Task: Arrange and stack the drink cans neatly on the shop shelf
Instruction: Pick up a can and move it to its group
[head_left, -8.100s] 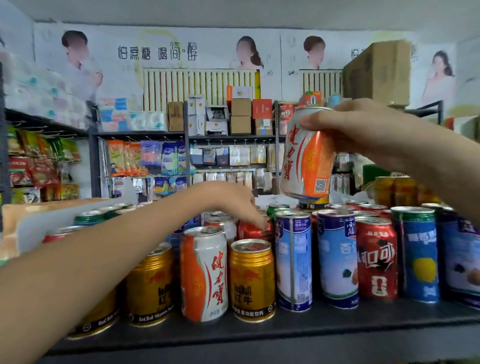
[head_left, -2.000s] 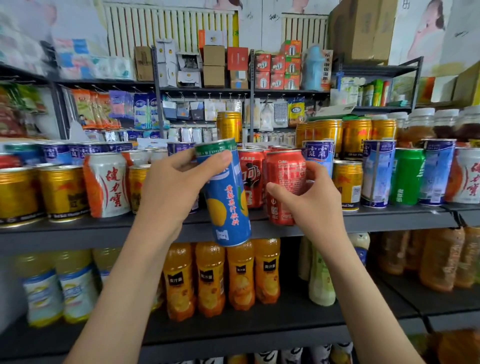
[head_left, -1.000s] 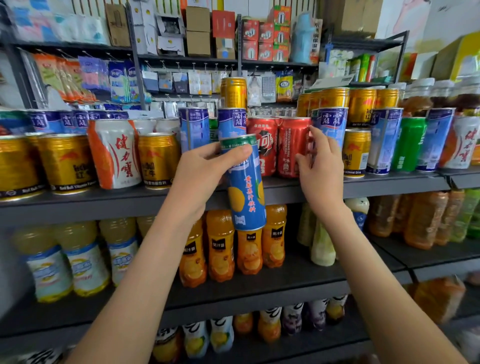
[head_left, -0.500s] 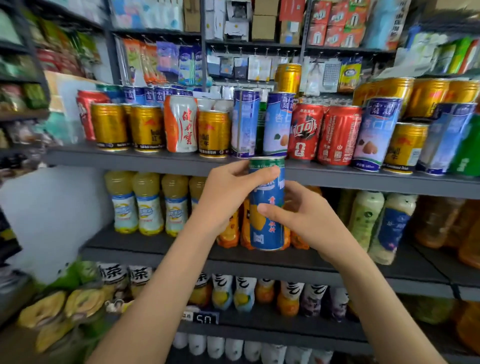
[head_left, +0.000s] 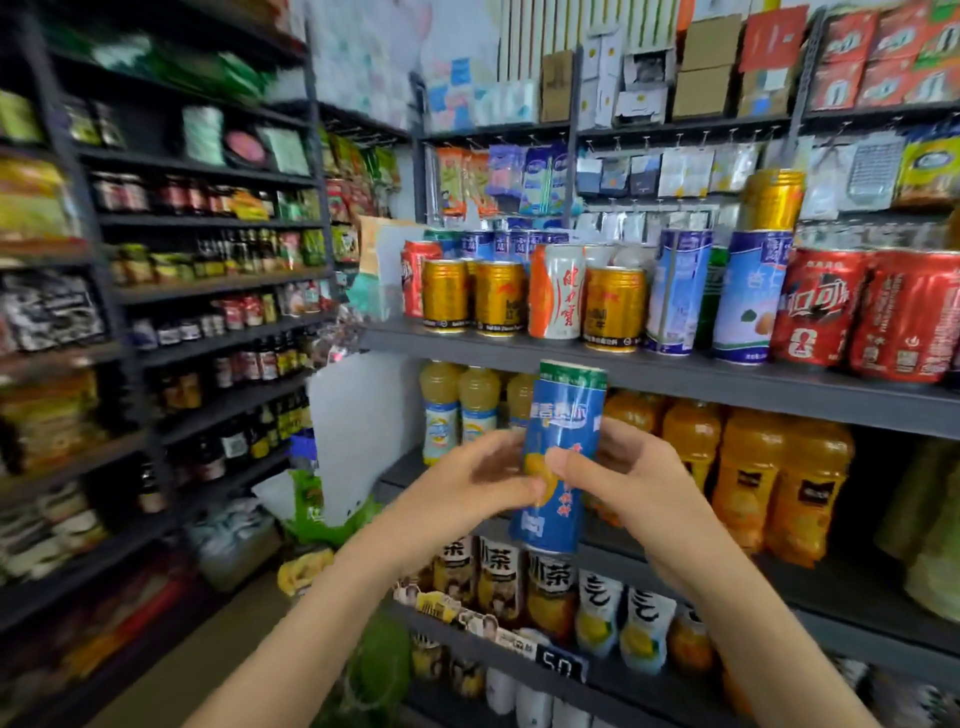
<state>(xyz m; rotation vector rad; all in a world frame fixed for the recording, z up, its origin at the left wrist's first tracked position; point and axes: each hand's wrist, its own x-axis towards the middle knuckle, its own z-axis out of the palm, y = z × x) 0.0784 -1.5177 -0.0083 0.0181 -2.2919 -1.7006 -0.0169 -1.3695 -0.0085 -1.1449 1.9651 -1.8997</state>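
I hold a tall blue can with a green top (head_left: 560, 415) upright in front of me, below the can shelf (head_left: 675, 376). My left hand (head_left: 467, 488) grips its left side and my right hand (head_left: 623, 478) grips its right side, thumb across the front. On the shelf stand gold cans (head_left: 498, 296), an orange-and-white can (head_left: 557, 299), tall blue-and-white cans (head_left: 748, 296), red cans (head_left: 815, 306) and one gold can (head_left: 772, 200) stacked on top.
Bottles of orange juice (head_left: 743, 478) fill the shelf behind the held can, tea bottles (head_left: 498, 582) the one below. Dark shelves of jars and bottles (head_left: 218, 332) run along the left. Bags (head_left: 317, 514) lie on the floor in the corner.
The view has swung to the left. The blue can has come down from shelf height, and my right hand has left the red cans and taken hold of the blue can beside my left.
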